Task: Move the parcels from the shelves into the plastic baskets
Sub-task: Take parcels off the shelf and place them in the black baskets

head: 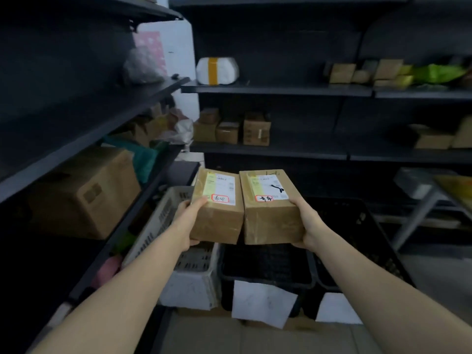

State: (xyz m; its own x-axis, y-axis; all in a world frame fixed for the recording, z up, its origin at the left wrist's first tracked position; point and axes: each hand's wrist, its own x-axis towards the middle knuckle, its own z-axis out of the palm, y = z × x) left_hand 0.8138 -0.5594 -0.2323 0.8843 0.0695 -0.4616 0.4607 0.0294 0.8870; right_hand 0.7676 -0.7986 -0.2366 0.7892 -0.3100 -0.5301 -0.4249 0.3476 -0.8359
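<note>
The left hand (190, 221) clamps the left parcel (217, 205), the right hand (307, 226) the right parcel (270, 208); the 2 cardboard boxes touch side by side, held above the white basket (163, 226) and black basket (265, 267).

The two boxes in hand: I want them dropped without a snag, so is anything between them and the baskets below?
Nothing visible. The left box and right box hang above the open white basket and black basket.
</note>
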